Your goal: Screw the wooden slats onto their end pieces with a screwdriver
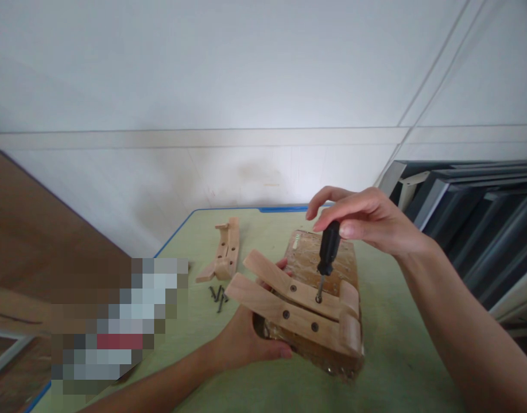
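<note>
My right hand [358, 218] pinches the top of a black-handled screwdriver [329, 248] between thumb and fingers. The screwdriver stands nearly upright, its tip at a screw in a pale wooden bracket [267, 275]. Beside that bracket lies a matching wooden bracket [298, 324] with screws in its holes. Both rest on a block wrapped in brown tape [324, 258]. My left hand [250, 338] grips the two brackets from the left, thumb at the near side and fingertips behind. Part of its fingers is hidden under the wood.
Several dark screws [219, 295] lie on the green table [194, 378], left of the brackets. Another pair of wooden brackets [227, 249] sits farther back. A blurred-out item [134, 315] is at the left edge. Dark panels [483, 201] lean at the right, by a white wall [246, 69].
</note>
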Demonstrator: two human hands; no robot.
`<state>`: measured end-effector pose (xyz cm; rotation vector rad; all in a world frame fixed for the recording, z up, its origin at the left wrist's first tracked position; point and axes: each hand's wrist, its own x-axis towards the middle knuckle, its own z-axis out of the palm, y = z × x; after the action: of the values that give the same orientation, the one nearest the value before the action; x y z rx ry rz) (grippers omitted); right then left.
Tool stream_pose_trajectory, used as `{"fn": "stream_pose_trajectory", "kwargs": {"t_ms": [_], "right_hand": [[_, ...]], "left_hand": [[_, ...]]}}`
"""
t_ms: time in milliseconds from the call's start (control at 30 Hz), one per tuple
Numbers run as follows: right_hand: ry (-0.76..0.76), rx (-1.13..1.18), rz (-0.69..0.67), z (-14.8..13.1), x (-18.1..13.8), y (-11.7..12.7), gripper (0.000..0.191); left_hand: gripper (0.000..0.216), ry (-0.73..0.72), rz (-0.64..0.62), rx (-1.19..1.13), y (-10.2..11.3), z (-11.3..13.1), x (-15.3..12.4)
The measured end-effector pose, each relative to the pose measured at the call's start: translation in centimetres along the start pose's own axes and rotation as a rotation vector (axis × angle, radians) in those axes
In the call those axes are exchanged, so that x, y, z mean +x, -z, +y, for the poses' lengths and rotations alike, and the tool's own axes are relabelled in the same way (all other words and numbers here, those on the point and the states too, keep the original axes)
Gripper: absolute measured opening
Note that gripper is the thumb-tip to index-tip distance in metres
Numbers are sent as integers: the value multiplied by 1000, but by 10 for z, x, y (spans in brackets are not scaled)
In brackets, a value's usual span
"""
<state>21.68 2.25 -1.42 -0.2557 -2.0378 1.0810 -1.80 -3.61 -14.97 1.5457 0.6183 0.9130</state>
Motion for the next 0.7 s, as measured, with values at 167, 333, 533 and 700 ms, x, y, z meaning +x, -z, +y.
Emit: {"fn": "stream_pose_trajectory", "kwargs": {"t_ms": [167,333,533,700], "right_hand": [[19,-2,5,-1,0,1,19],[6,34,11,-1,0,2,18],[2,51,29,-1,0,0,18],[16,75,45,1,0,-1,16]], "left_hand": [[89,-8,4,1,0,-1,0],[89,-2,-6,-9,1,-2,0],[86,-11,-1,3,0,-3,0],[87,-17,-1,12,0,-1,1]]}}
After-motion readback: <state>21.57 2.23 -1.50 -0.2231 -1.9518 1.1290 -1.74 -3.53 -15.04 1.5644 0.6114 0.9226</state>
